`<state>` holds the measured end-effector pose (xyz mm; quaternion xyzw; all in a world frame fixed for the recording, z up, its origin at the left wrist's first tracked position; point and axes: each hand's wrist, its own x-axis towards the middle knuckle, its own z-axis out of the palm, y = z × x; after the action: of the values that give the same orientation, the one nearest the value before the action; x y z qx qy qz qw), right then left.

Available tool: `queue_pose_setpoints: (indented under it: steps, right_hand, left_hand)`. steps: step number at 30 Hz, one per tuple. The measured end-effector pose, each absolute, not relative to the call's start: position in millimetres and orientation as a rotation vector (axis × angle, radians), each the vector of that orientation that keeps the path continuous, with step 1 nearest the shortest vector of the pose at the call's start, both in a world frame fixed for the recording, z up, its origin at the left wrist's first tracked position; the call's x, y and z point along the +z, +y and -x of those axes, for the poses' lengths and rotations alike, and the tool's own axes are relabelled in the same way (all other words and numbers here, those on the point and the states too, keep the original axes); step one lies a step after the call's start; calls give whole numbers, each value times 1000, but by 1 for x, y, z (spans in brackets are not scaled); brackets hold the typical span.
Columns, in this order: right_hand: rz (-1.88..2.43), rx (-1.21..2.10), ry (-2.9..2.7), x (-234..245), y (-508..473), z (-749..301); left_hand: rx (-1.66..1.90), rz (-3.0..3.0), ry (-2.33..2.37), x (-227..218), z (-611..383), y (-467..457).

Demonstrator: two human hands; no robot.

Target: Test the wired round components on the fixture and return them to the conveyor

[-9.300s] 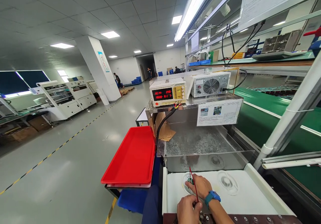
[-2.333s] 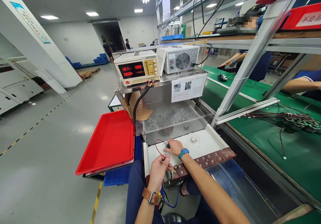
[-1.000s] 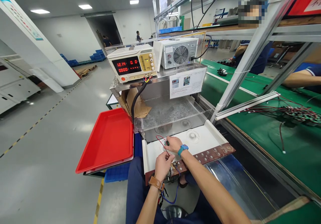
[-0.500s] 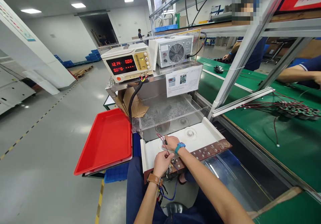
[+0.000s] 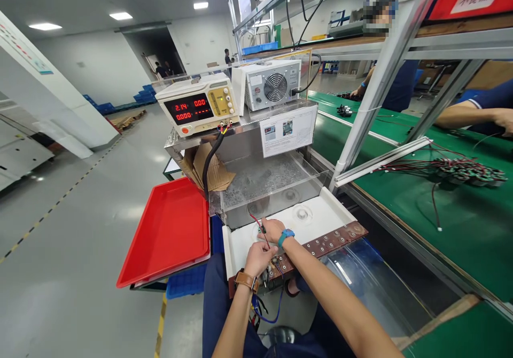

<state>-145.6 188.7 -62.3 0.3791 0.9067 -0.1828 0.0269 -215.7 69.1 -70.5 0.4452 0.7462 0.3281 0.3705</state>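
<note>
My left hand (image 5: 259,258), below a brown watch strap, is closed in a pinch on a thin wire over the front of the white tray (image 5: 324,208). Just beyond it, my right hand (image 5: 273,231), with a teal watch, has its fingers closed on a small dark part (image 5: 262,230) that looks like a little circuit board. A red wire (image 5: 255,218) rises from this part. Fingers hide most of the part and the wire's end. Along the tray's front edge runs a brown strip (image 5: 328,240) with metal studs, close under my left hand.
Behind the tray stand a power supply (image 5: 196,107) with red digits and a grey fan unit (image 5: 276,85). A red tray (image 5: 164,230) lies left. On the green bench (image 5: 460,230) sits a pile of wired boards (image 5: 468,170). A metal post (image 5: 372,96) and other people are at right.
The lower-left reading on the power supply has gone from 0.070 to 0.000. My hands hold nearly the same pose; the camera view has shifted slightly.
</note>
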Motion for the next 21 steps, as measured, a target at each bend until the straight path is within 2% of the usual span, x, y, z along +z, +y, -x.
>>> queue_pose_setpoints:
  steps: [21]
  right_hand:
    - [-1247, -622, 2851, -55, 180, 151]
  left_hand:
    - [951, -1134, 1962, -61, 213, 72]
